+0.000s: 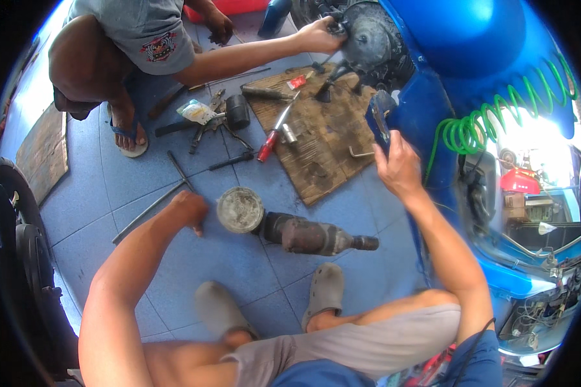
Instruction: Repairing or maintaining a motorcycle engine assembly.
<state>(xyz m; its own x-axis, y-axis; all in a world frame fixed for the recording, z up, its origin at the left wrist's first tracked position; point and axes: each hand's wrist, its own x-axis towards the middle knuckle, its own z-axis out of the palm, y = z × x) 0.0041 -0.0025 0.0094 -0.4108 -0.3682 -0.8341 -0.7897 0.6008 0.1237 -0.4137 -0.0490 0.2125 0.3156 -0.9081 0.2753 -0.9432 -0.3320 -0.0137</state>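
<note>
My left hand is low over the tiles with fingers partly curled, beside crossed metal rods; whatever it may hold is hidden. My right hand grips a dark flat part upright beside the blue bodywork. Between my hands lie a round grimy can top and a dark impact tool. A stained wooden board holds a red-handled screwdriver, an L-shaped wrench and other small tools. A black cylinder and several hand tools lie left of the board.
A co-worker's hand works at a round engine housing, with a bent leg at upper left. A green coiled hose hangs at right. A black wheel and another board are at left.
</note>
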